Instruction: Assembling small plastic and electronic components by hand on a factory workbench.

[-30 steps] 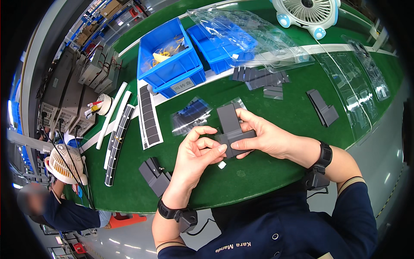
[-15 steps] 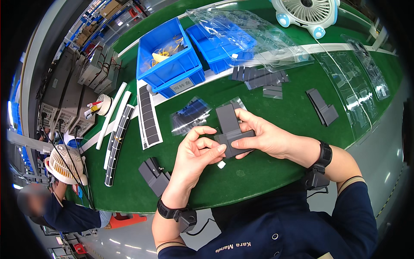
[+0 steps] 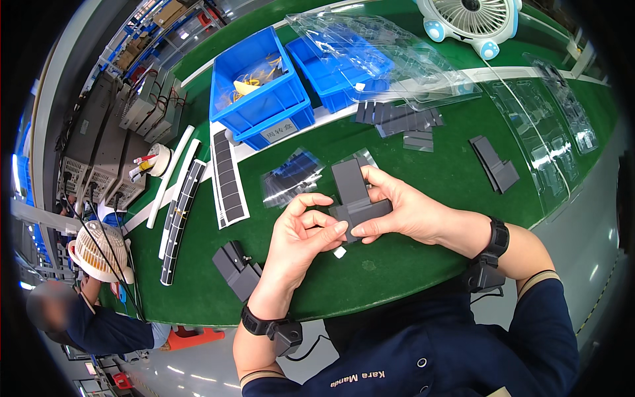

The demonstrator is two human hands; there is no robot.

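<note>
Between my two hands, above the table, is a dark grey, T-shaped plastic device (image 3: 350, 185) with a long flat arm pointing away from me. My right hand (image 3: 403, 208) grips its right side, thumb on the near face and fingers behind. My left hand (image 3: 307, 228) pinches at its lower left corner with thumb and index finger; a small clear film edge seems to show there. Just below, a small white piece (image 3: 339, 252) lies on the table. A similar grey device (image 3: 237, 270) rests beside my left forearm, and another (image 3: 494, 164) lies to the right.
Blue bins (image 3: 254, 86) stand at the back, one holding yellow-wired parts. Clear plastic trays (image 3: 397, 63) lean over another bin. Dark film strips (image 3: 403, 120), glossy films (image 3: 291, 177) and label sheets (image 3: 228, 178) lie around. A white fan (image 3: 471, 20) stands far right; a person (image 3: 99, 317) sits at left.
My right thumb has shifted left and down along the device's near edge, uncovering more of its right part. My left hand has hardly moved.
</note>
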